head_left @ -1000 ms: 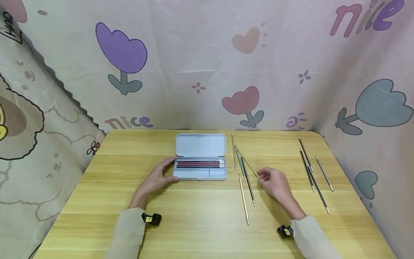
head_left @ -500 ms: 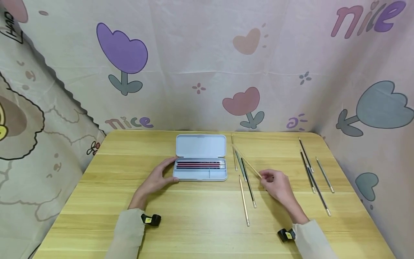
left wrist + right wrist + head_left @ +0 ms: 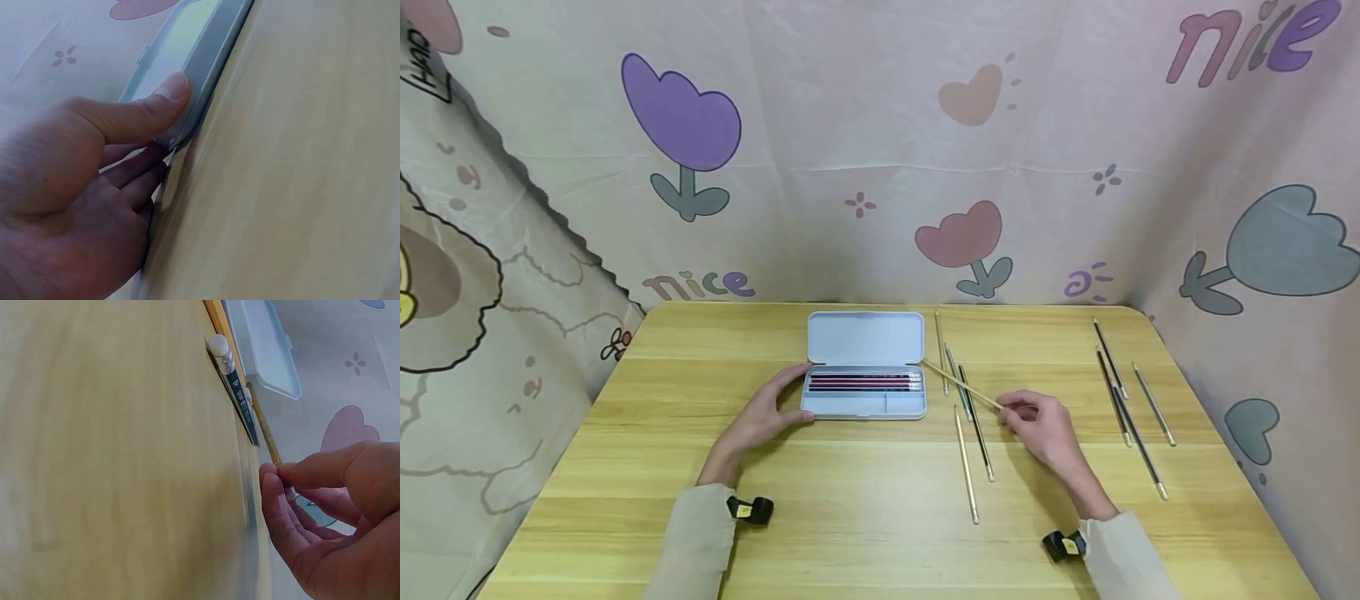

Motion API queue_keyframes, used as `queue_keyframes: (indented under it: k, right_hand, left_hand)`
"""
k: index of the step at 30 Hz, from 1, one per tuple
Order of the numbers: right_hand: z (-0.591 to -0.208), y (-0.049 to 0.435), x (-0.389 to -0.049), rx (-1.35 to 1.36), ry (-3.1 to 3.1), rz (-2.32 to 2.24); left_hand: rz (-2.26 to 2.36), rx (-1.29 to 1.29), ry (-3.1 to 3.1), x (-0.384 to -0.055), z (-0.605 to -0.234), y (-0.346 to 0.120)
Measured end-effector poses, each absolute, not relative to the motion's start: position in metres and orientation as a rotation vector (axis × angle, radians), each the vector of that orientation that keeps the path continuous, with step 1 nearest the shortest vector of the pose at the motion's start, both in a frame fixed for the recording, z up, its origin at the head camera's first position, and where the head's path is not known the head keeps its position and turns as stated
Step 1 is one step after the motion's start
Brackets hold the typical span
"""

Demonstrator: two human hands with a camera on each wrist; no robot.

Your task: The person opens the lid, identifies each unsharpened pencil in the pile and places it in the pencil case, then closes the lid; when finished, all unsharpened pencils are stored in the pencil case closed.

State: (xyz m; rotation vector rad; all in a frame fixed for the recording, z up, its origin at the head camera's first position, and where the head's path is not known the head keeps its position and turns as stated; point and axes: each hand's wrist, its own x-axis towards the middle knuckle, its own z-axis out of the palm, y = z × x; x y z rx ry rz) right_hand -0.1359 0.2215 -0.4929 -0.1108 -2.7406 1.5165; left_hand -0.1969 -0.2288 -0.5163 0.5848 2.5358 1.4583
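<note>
Pencil case (image 3: pixel 846 405): open on the table (image 3: pixel 850 525), lid folded back; only the head view shows the dark-and-red pencils (image 3: pixel 861 382) in its rear compartment.
Left hand (image 3: pixel 763 414): grips the case's left end; the left wrist view shows the thumb (image 3: pixel 147 117) at its corner.
Right hand (image 3: pixel 1039 427): pinches a yellow pencil (image 3: pixel 977 393), far tip near the case's right side; the right wrist view reveals its white end (image 3: pixel 290 492) by the fingertips.
Loose pencils (image 3: pixel 977 429): some beneath the held one, others farther right.
</note>
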Motion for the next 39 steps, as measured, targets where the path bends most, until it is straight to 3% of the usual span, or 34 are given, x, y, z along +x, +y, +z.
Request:
queue_keyframes:
  k: [25,39]
  right_hand:
    - [-0.485,0.235,-0.134,-0.113,-2.615,1.321]
    - [-0.485,0.200,-0.154,0.075,-2.589,1.409]
  left_hand:
    - [1.457,0.593,2.551,-0.197,-0.517,-0.229]
    - [1.444,0.571,2.544,-0.197,-0.516,-0.228]
